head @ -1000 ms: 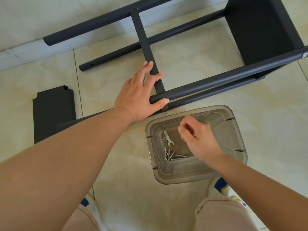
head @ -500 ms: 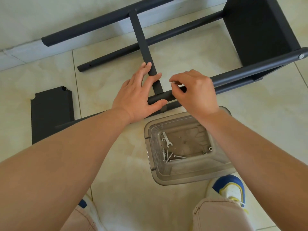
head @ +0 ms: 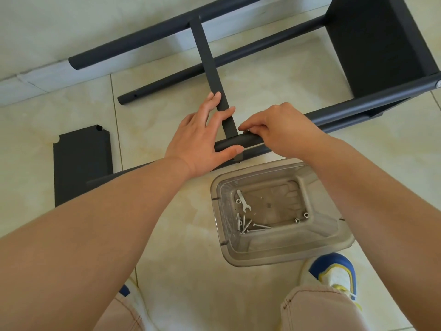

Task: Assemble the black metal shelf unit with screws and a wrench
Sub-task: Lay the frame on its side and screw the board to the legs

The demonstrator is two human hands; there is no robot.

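1. Black, matte and flat, a loose shelf panel point(head: 81, 163) is lying on the tiled floor point(head: 167, 235) at the far left, its corners notched, with bare tile showing on its left side.
2. Four round black tubes are running slantwise across the floor; the shelf frame point(head: 346, 111) they belong to is lying on its side, joined at the far right to a fitted shelf point(head: 381, 44) near the edge of view.
3. One flat crossbar point(head: 210, 68) is spanning from the back tube to the front one.
4. Left hand point(head: 200, 139) is resting with fingers spread and straight over the crossbar's lower end, thumb pressing under the front tube.
5. Right hand point(head: 279, 130) is pinching a small silver screw point(head: 248, 130) at the joint of crossbar and tube; only a glint of the screw is showing.
6. Clear plastic, rectangular with rounded corners, one bin point(head: 343, 235) is sitting just below the hands, holding one small flat wrench point(head: 243, 201), a cluster of several screws point(head: 248, 225) and a few nuts point(head: 301, 217).
7. One blue, white and yellow shoe point(head: 334, 273) is standing just beside the bin's lower right corner.
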